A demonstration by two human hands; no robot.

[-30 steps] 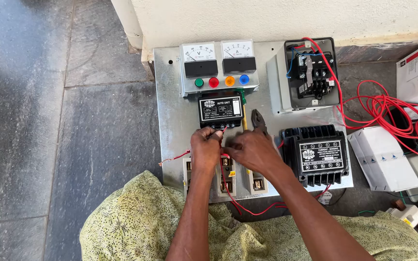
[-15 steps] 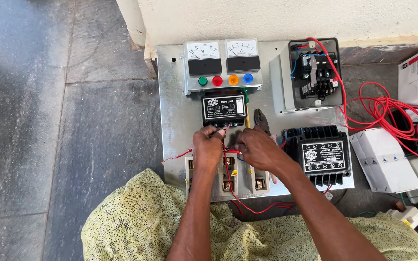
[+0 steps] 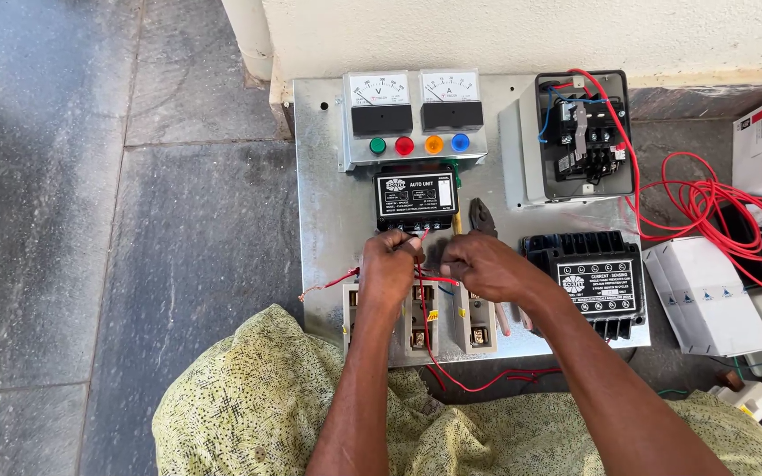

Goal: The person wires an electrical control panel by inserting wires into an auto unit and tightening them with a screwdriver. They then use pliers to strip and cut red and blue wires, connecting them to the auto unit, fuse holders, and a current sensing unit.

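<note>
Wiring the small black unit on the metal panel, partway done.

I see my left hand (image 3: 390, 269) pinching a red wire (image 3: 422, 322) just below the black control unit (image 3: 415, 195); my right hand (image 3: 478, 264) is clenched beside it, on what I cannot tell. Meters (image 3: 414, 101) and the fuse blocks (image 3: 421, 322) are mounted; the red wire coil (image 3: 734, 211) at the right suggests much remains.

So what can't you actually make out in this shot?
- Head view: the fingertips of the left hand and right hand hide what they pinch besides the red wire.
- The pliers are mostly covered by the right hand.
- The red wire coil is cut off by the right edge.
- The meter dials are too small to read.
</note>
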